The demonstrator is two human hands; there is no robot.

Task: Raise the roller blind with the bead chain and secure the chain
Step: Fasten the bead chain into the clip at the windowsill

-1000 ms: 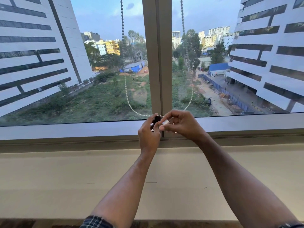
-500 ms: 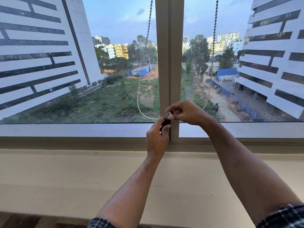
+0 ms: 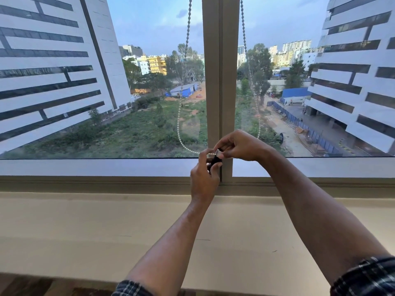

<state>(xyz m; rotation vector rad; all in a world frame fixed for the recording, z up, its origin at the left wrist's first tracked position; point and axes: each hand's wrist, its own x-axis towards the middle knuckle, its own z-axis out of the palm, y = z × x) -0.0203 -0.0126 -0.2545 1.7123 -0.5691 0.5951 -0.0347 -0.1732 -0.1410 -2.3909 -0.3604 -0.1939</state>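
Note:
A white bead chain (image 3: 179, 127) hangs in a loop on both sides of the window's centre post (image 3: 220, 82) and curves down to my hands. My left hand (image 3: 204, 178) is closed around a small black chain clip (image 3: 215, 160) at the foot of the post. My right hand (image 3: 239, 146) pinches the chain's lowest beads and a small white piece right above the clip. Both hands touch each other at the clip. The roller blind itself is out of view above the frame.
The window's lower frame rail (image 3: 96, 167) runs across just behind my hands. Below it lies a wide beige sill (image 3: 85, 227). Through the glass are large office buildings, trees and a green lot.
The view has shifted slightly, so the post sits further right than a second ago. My hands stay together at the clip, with the right fingers moved a little above the left.

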